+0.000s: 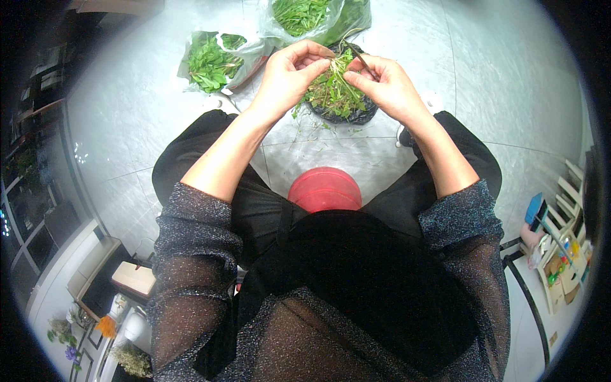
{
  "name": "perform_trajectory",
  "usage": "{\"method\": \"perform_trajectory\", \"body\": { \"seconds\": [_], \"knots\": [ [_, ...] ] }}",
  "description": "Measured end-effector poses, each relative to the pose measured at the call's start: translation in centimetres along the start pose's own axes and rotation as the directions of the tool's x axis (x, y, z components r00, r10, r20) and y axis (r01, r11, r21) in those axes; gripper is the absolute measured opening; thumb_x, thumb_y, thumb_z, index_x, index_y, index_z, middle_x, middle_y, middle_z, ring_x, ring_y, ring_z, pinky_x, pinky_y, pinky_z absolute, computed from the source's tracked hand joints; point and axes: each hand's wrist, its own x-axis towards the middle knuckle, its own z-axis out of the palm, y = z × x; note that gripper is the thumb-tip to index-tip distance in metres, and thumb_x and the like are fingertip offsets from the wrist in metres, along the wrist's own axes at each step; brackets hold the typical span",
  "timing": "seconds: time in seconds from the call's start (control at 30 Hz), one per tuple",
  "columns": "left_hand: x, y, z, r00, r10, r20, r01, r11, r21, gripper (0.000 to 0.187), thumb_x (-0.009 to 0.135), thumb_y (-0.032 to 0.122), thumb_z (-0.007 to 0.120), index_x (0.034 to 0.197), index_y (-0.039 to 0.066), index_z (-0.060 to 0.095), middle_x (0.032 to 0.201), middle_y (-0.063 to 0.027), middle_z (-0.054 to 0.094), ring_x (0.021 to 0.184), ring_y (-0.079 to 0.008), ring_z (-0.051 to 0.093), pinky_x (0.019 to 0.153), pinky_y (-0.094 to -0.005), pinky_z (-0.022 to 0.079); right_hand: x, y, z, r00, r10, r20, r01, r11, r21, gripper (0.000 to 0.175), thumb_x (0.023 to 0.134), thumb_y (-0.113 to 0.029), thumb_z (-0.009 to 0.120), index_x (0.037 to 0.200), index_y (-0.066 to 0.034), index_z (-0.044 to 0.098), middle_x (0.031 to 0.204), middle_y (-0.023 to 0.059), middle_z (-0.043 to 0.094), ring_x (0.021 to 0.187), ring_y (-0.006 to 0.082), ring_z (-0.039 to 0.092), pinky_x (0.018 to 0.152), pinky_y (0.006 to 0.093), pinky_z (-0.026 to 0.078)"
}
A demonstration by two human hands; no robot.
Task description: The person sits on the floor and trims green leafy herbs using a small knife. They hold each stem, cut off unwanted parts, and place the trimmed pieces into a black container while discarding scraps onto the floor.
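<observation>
Pale stems of a leafy green plant (340,64) are pinched between the fingertips of my left hand (296,71). My right hand (382,83) is close beside it, thumb and fingers at the same stems, with a thin dark tool (361,59), perhaps a small knife or scissors, held in its fingers. Below both hands, loose greens and trimmings (334,98) lie on a black plastic bag (363,115) on the floor. An open plastic bag of leafy greens (208,64) stands to the left. Another bag of greens (300,16) is beyond my hands.
The seat of a red plastic stool (324,188) shows between my legs. Bits of leaf are scattered on the grey tiled floor (496,86). White shelving with small items (565,267) stands at the right; flowers and a box (134,278) are at the lower left.
</observation>
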Motion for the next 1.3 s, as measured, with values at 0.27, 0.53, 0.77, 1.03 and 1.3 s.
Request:
{"method": "perform_trajectory", "body": {
  "seconds": [0.27, 0.53, 0.77, 1.03, 1.3],
  "knots": [
    [0.1, -0.2, -0.2, 0.998, -0.017, 0.059, 0.013, 0.998, 0.060, 0.014, 0.085, 0.006, 0.062, 0.098, 0.000, 0.065, 0.086, -0.0017, 0.066, 0.078, -0.0067, 0.058, 0.074, -0.0219, 0.047, -0.1, -0.7, -0.8, 0.996, -0.084, 0.016, 0.085, 0.996, -0.037, 0.012, 0.087, -0.013, 0.061, 0.090, -0.0012, 0.062, 0.067, -0.0094, 0.047, 0.061, 0.0007, 0.038, 0.054, 0.0198, 0.034],
    [0.3, -0.1, -1.2, 0.997, 0.064, 0.036, -0.073, 0.902, 0.425, 0.016, 0.088, 0.007, 0.060, 0.102, 0.001, 0.062, 0.093, -0.0019, 0.065, 0.088, -0.0089, 0.059, 0.081, -0.0237, 0.046, -0.1, -0.7, -2.1, 0.985, -0.174, -0.002, 0.168, 0.949, -0.265, 0.013, 0.085, -0.015, 0.062, 0.084, -0.0015, 0.060, 0.063, -0.0064, 0.044, 0.059, 0.0033, 0.037, 0.054, 0.0216, 0.034],
    [0.8, -0.2, -1.4, 0.999, 0.050, 0.014, -0.052, 0.987, 0.150, 0.015, 0.086, 0.005, 0.061, 0.099, 0.000, 0.064, 0.088, -0.0021, 0.065, 0.081, -0.0082, 0.059, 0.077, -0.0229, 0.047, -0.1, -1.3, -3.6, 0.980, -0.147, -0.131, 0.083, 0.912, -0.401, 0.015, 0.084, -0.016, 0.064, 0.088, -0.0027, 0.062, 0.059, -0.0033, 0.042, 0.055, 0.0053, 0.036, 0.052, 0.0237, 0.033],
    [0.8, -0.1, -1.2, 0.993, 0.064, 0.095, -0.086, 0.967, 0.241, 0.016, 0.084, 0.004, 0.062, 0.099, 0.001, 0.065, 0.087, -0.0027, 0.066, 0.082, -0.0090, 0.059, 0.078, -0.0250, 0.048, -0.1, -1.4, -2.4, 0.932, -0.303, -0.200, 0.222, 0.912, -0.346, 0.022, 0.082, -0.010, 0.065, 0.104, -0.0063, 0.065, 0.063, -0.0005, 0.050, 0.056, 0.0063, 0.041, 0.054, 0.0238, 0.037],
    [0.2, 0.9, -0.6, 0.981, 0.045, 0.189, -0.112, 0.925, 0.364, 0.017, 0.085, 0.011, 0.064, 0.099, 0.001, 0.064, 0.093, -0.0012, 0.066, 0.089, -0.0103, 0.058, 0.084, -0.0268, 0.045, -0.1, -1.7, -1.6, 0.974, -0.224, -0.008, 0.188, 0.835, -0.518, 0.021, 0.078, -0.014, 0.058, 0.098, -0.0096, 0.065, 0.080, 0.0160, 0.065, 0.075, 0.0355, 0.062, 0.067, 0.0421, 0.048]
  ]
}}
